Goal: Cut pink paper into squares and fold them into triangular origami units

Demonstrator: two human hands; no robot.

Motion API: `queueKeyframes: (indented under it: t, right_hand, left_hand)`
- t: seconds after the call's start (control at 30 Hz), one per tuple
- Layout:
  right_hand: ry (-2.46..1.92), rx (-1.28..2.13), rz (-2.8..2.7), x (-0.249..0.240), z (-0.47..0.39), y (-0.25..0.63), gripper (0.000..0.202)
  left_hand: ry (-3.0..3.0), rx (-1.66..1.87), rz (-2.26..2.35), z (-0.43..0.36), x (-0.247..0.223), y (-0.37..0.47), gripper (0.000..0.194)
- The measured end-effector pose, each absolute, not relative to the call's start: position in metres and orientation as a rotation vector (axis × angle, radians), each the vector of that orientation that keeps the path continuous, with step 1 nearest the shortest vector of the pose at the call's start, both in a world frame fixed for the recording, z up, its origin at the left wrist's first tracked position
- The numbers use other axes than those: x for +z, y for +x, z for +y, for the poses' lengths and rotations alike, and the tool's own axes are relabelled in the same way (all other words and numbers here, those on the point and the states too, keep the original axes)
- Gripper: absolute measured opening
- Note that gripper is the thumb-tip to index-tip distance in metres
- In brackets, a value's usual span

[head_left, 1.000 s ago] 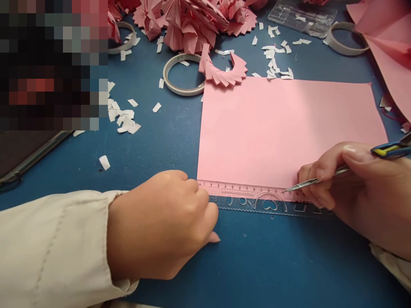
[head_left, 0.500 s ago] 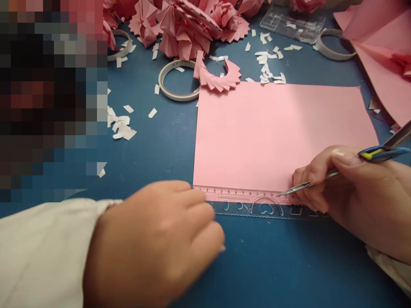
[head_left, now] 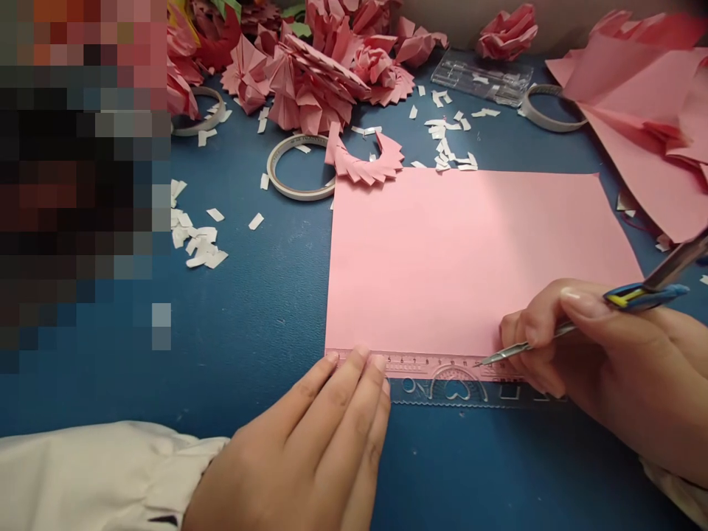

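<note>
A pink paper sheet (head_left: 442, 258) lies flat on the blue table. Along its near edge runs a clear plastic ruler (head_left: 431, 366), partly over the paper and partly over the table. My left hand (head_left: 315, 435) rests with fingers stretched flat, tips on the ruler's left end. My right hand (head_left: 597, 346) is closed around a slim, pointed metal tool (head_left: 506, 352) with a blue-and-yellow part. Its tip meets the ruler's upper edge near the 11–12 marks, and a dark metal piece sticks up behind the thumb. The right fingers lie beside the ruler's right part.
Folded pink paper flowers (head_left: 315, 81) crowd the back. A tape roll (head_left: 302, 195) and a pink folded ring (head_left: 368, 169) touch the sheet's far left corner. White paper scraps (head_left: 204, 247), a clear plastic case (head_left: 481, 77), another tape roll (head_left: 553, 125) and pink paper (head_left: 647, 140) lie around.
My left hand has gone from loosely curled beside the ruler to flat, fingertips on its left end. The right hand keeps its grip on the tool. The whole view has shifted slightly.
</note>
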State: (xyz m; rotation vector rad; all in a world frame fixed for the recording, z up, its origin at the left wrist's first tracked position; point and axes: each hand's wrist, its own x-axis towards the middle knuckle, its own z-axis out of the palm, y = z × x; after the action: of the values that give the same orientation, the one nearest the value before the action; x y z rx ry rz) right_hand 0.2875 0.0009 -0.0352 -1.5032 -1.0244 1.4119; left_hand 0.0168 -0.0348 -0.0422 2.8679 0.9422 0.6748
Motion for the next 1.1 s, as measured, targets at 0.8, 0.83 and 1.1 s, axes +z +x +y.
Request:
queueKeyframes:
  t: [0.8, 0.83, 1.1]
  right_hand:
    - [-1.502, 1.382, -1.142, -0.041, -0.005, 0.301, 0.043]
    - [-1.499, 1.383, -1.147, -0.041, -0.005, 0.301, 0.043]
    - [-1.511, 1.377, -1.141, -0.039, -0.005, 0.300, 0.045]
  left_hand:
    - [2.964, 0.755, 0.920, -0.034, -0.047, 0.017, 0.030]
    - [2.963, 0.756, 0.920, -0.033, -0.047, 0.017, 0.030]
    - [2.962, 0.790, 0.911, -0.033, -0.047, 0.018, 0.030]
